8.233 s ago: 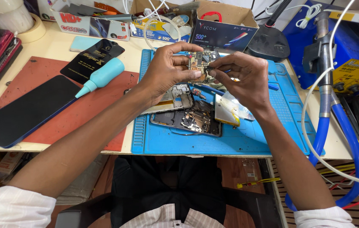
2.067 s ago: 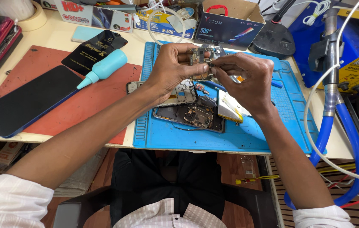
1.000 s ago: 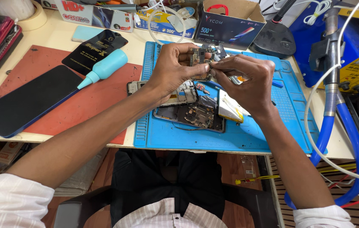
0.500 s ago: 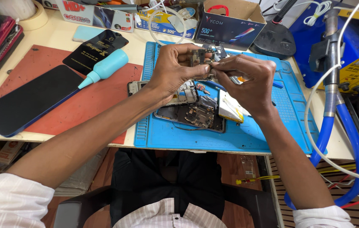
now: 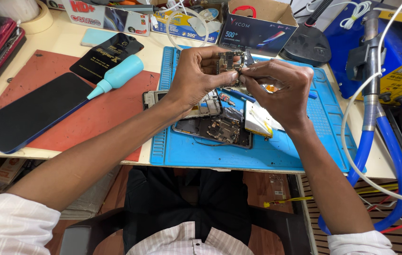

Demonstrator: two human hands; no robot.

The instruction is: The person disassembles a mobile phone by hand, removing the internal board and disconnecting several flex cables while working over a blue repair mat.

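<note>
Cluttered repair bench with a blue silicone work mat (image 5: pixel 305 156) on a pale desk. Both hands are up over the mat holding a small circuit board (image 5: pixel 231 61): the left hand (image 5: pixel 196 75) pinches it by its left edge with thumb and fingers closed on it, the right hand (image 5: pixel 281 87) has its fingertips (image 5: pixel 250 75) pressed narrow against the board's right side. What exactly the right fingertips grip is too small to tell.

Right under the fingers lies one opened phone body (image 5: pixel 215 127), guts showing, with a loose battery (image 5: pixel 257 120) just right of it, partly hidden by the right wrist.

Left of the left hand: a teal squeeze bottle (image 5: pixel 118 75), a flat black packet with gold print (image 5: pixel 106 49) and one dark blue phone (image 5: pixel 31 111) face down on a red mat (image 5: pixel 125 101).

Beyond the fingertips: one open dark blue cardboard box (image 5: pixel 257 28) and two colourful printed cartons (image 5: pixel 111 16), cut off at the top edge. Far right of the right hand, a blue station (image 5: pixel 399 61) with a blue hose (image 5: pixel 390 156), only partly in shot.
</note>
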